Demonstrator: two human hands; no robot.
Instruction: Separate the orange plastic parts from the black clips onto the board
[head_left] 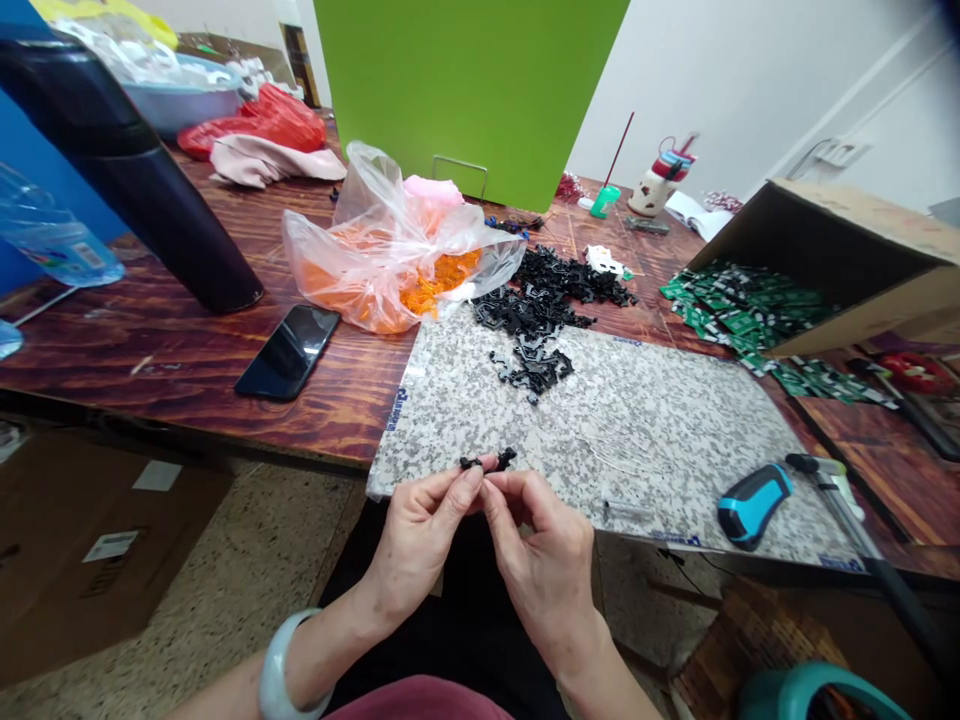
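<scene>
At lower centre, the left hand [420, 545] and right hand [546, 560] pinch a small black part [507, 459] between fingertips; uneven pressure could flick it loose

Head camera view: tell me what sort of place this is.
Probably a small assembly workshop or home workbench: a heap of black plastic parts, green circuit boards spilling from a cardboard box, and a blue-and-black power tool.
</scene>
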